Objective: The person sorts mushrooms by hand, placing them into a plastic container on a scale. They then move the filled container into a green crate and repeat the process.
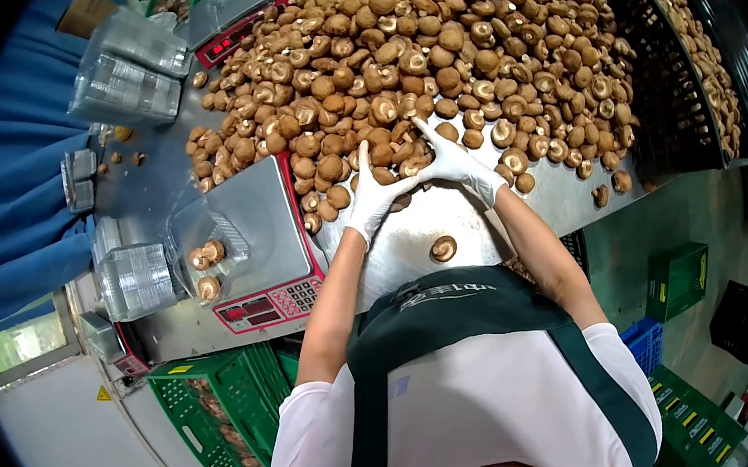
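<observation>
A large heap of brown shiitake mushrooms (427, 41) covers the metal table. At its near edge are both my hands, in white gloves. My left hand (374, 199) has its fingers stretched out beside several mushrooms. On the other side of them, my right hand (458, 163) is spread, fingers apart. The hands nearly meet at the near side, framing the mushrooms between them; some fingertips are hidden. One loose mushroom (443, 248) lies on the bare metal near my apron. Left of my left hand, a red scale (272, 303) carries a clear plastic tray (232, 226) with a few mushrooms.
Stacked clear trays (137, 281) stand beside the scale, with more stacks (125, 77) farther back. A second scale (226, 44) is at the far left. A black crate (671, 65) of mushrooms borders the heap at right. Green crates (215, 414) sit below the table at left.
</observation>
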Motion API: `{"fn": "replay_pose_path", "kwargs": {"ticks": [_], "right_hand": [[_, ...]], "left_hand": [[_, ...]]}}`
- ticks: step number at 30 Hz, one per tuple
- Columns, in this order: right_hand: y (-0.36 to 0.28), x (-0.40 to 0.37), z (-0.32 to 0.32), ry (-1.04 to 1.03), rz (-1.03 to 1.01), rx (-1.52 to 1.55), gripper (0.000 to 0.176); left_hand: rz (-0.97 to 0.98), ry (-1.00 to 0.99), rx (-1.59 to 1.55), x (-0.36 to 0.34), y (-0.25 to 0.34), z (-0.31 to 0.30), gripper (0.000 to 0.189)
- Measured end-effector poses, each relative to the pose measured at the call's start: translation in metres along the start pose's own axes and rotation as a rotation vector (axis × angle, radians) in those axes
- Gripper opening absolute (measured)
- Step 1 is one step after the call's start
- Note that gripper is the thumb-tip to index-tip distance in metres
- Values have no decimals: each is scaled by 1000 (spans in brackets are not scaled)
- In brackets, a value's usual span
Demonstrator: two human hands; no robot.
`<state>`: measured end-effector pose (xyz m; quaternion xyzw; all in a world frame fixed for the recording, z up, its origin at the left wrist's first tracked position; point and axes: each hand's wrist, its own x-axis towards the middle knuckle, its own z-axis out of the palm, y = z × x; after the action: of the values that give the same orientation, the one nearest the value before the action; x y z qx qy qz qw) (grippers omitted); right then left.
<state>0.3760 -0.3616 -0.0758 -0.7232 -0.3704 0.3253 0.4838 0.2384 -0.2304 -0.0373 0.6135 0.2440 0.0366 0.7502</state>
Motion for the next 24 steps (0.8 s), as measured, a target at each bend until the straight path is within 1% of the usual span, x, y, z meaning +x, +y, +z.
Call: {"fn": "replay_pose_path", "kwargs": {"ticks": [1,2,3,4,5,6,7,8,10,11,12,14,15,16,18,19,20,22,23,24], "right_hand": [[-4,4,-4,-55,87,65,118],[-8,8,-5,-56,100,-10,116],[-8,12,-5,-81,146,-12,115],[-9,16,-7,-105,192,-15,115],[-9,17,-8,-106,189,-20,115],[-12,18,-10,-122,196,-63,114],[-15,19,-12,-138,201,-106,113],[-17,16,-13,-142,217,-75,110],[-14,12,-12,-98,146,-103,108],[-10,10,-11,-100,114,26,104],[-7,5,-8,-52,37,-115,99],[0,-5,2,-89,45,-3,95],[-5,-10,9,-83,-35,98,90],[-4,-12,12,-115,-20,119,94],[-14,-17,14,-98,90,186,97],[-21,-18,15,-105,127,227,99],[-23,-17,17,-113,125,223,99],[-26,-18,19,-109,98,92,99],[-29,-18,21,-77,60,103,96],[-30,-17,23,-74,58,34,94]], "left_hand": [[8,49,69,3,-1,-1,117],[14,98,139,6,0,-3,118],[-157,23,130,3,19,-3,119],[-152,26,128,10,16,-9,119],[-113,11,248,21,9,-15,121],[-72,-2,368,23,17,-14,123],[-169,-20,345,23,24,-15,124],[-181,-21,390,21,31,-14,123],[-102,-41,498,25,25,-16,121],[-154,-85,341,20,20,-18,116],[-80,-95,346,14,21,-15,114],[-81,-174,270,4,19,-9,109],[-65,-183,204,1,14,-4,106],[-58,-192,170,0,9,-4,105],[20,-170,197,9,-13,-9,101],[22,-168,186,1,2,-7,101],[-147,-192,73,-9,19,-6,101],[-205,-198,74,-17,34,-10,99],[-121,-187,85,-14,20,-15,97],[-37,-172,95,-10,7,-20,95]]}}
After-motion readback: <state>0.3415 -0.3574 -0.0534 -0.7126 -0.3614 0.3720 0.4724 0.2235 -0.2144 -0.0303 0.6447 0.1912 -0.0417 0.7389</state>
